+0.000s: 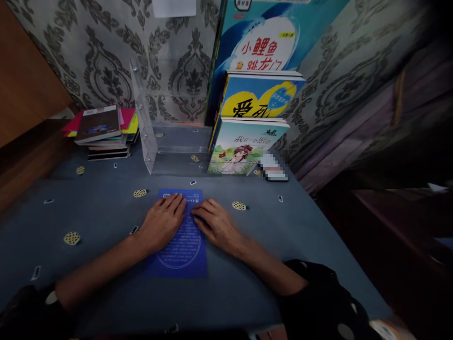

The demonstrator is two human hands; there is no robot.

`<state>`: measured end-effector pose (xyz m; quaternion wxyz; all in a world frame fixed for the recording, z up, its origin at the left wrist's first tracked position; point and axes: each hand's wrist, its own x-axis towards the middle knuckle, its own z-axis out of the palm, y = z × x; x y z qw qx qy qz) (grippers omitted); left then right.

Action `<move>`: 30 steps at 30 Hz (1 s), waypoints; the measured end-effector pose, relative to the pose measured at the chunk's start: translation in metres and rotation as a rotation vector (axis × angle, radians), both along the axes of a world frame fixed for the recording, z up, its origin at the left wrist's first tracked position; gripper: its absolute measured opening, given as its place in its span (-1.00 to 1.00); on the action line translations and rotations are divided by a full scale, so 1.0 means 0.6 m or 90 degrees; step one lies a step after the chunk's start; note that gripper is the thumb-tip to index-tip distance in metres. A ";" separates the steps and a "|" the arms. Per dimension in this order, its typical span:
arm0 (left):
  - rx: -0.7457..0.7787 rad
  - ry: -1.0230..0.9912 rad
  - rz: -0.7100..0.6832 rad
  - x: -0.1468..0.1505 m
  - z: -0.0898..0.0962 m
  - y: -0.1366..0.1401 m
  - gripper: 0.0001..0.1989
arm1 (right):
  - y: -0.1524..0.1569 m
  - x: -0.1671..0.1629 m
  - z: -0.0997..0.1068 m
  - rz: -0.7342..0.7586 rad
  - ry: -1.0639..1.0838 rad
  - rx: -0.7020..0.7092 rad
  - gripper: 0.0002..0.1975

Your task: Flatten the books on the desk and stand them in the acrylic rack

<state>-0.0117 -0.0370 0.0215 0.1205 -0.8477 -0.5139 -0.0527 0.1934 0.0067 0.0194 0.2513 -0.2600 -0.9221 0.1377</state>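
Note:
A blue printed booklet or sheet lies on the blue-grey tablecloth, its text and circle outline upside down to me. My left hand rests on its left and upper part, palm down, with the fingers stretched out toward the top edge. My right hand lies at the right edge, fingers slightly bent and their tips on the blue surface. Neither hand grips anything. Between the two hands a strip of the blue cover shows; the rest is partly hidden under the left hand and wrist.
Behind stands a clear acrylic rack with several upright children's books in its right side. At the back left is a stack of books. A pixelated object lies right of the rack. The table's right edge slopes away; patterned wallpaper is behind.

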 end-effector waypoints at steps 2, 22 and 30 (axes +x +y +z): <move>0.009 0.011 0.007 0.003 -0.001 0.002 -0.56 | 0.001 -0.010 0.000 -0.010 -0.019 0.012 -0.80; -0.001 0.012 0.124 -0.014 0.016 0.007 -0.64 | 0.005 -0.080 -0.001 -0.077 -0.180 0.024 -0.56; -0.022 -0.016 0.140 -0.012 0.017 0.008 -0.63 | -0.010 -0.049 0.003 -0.172 -0.211 0.047 -0.57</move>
